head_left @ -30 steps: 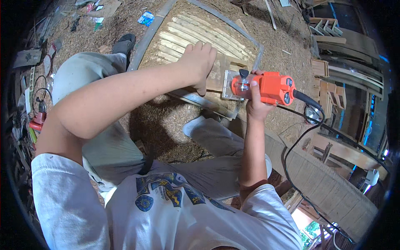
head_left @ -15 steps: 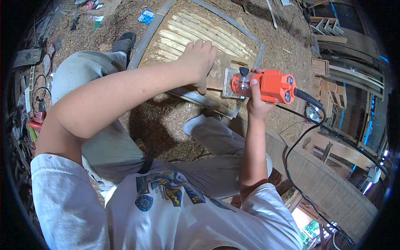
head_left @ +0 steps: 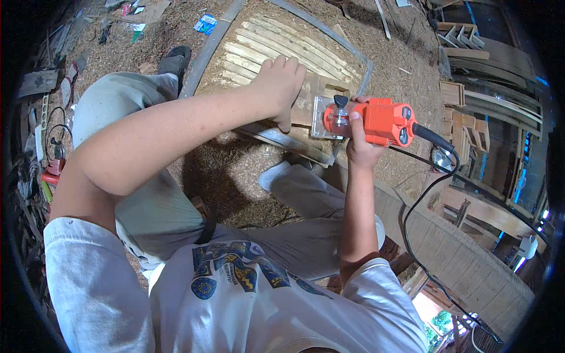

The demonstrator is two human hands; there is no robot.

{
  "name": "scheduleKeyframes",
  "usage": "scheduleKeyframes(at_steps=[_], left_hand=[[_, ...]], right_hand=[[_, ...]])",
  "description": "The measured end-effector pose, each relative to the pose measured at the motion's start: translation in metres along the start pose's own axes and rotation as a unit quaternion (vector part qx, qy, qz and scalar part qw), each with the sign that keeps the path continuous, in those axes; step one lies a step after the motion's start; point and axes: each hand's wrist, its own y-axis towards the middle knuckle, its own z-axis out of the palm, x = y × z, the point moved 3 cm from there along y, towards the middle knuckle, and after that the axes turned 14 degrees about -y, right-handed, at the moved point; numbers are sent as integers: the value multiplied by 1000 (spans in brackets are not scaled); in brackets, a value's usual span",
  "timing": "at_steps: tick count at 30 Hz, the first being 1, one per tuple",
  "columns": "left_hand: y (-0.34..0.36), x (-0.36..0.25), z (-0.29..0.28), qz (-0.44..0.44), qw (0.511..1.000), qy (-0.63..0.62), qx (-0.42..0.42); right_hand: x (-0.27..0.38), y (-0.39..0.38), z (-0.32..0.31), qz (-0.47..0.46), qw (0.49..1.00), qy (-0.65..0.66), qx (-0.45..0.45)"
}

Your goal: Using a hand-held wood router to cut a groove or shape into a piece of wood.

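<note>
Right now my right hand (head_left: 360, 141) has its fingers clamped around the body of an orange handheld electric router (head_left: 376, 120), which stands with its clear base on a small pale wooden board (head_left: 315, 94). My left hand (head_left: 281, 82) lies flat on that same board just beside the router, fingers together and pressing down, thumb pointing toward me. The board rests on a sawdust-covered work surface (head_left: 235, 170) edged by a bent grey metal strip (head_left: 329, 29), next to a row of pale wooden slats (head_left: 276, 44) lying side by side. A black power cord (head_left: 424, 194) runs from the router's rear down to my right. My grey-trousered knees sit below the surface.
</note>
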Motion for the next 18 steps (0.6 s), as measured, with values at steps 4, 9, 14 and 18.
scheduleKeyframes(at_steps=[4, 9, 14, 18], left_hand=[[-1, 1, 1, 2, 1000, 4, -10], [-2, 1, 0, 0, 1000, 4, -10], [-1, 1, 0, 7, 1000, 9, -13], [0, -1, -2, 2, 1000, 1, -5]], right_hand=[[0, -1, 2, -1, 1000, 11, 8], [1, 0, 1, -5, 1000, 6, 17], [-1, 0, -2, 2, 1000, -6, 7], [-5, 0, -3, 8, 1000, 6, -2]])
